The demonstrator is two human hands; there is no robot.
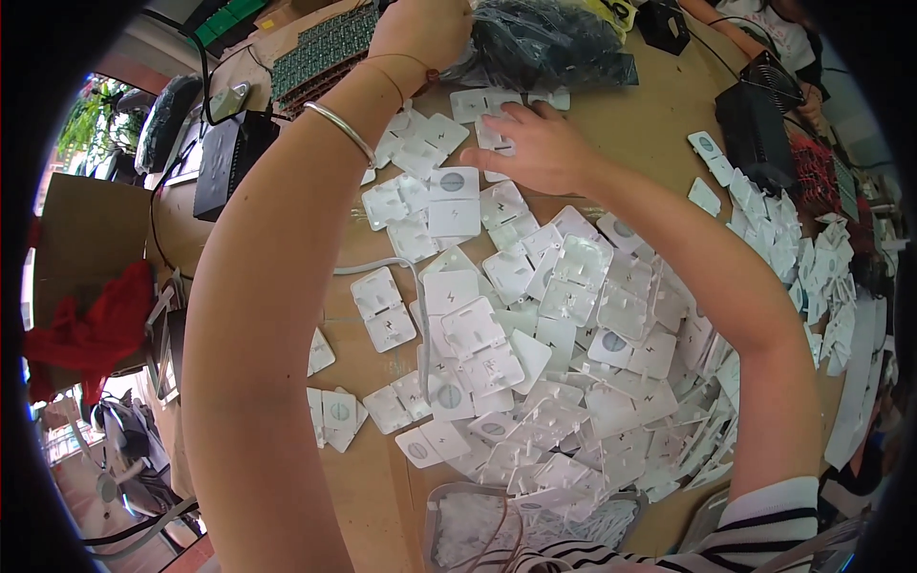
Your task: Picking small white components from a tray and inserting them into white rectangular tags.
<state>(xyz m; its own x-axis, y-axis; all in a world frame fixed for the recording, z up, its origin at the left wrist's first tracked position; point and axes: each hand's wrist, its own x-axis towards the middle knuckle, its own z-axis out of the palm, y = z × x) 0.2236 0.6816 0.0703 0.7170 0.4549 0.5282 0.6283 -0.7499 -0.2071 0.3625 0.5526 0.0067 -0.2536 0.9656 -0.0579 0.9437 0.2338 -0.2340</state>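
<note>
Spreading from the near edge of the tabletop [368,506] toward its far side, a heap of white plastic covers [454,215] takes up the middle, with a second pile [764,224] along the right edge. Brown surface shows between the two piles toward the far right corner, and in a strip left of the main heap, partly behind the left forearm. The right hand [544,148] lies with fingers spread over the heap's far end. The left hand [420,38] is by the far edge, beside stacked green circuit boards [325,57]; its fingertips are hidden, so I cannot tell whether it grips anything. A bagged dark bundle [544,48] sits right of it. A grey tray [432,530] stands at the near edge. Beyond the left edge hangs red cloth [95,329].
</note>
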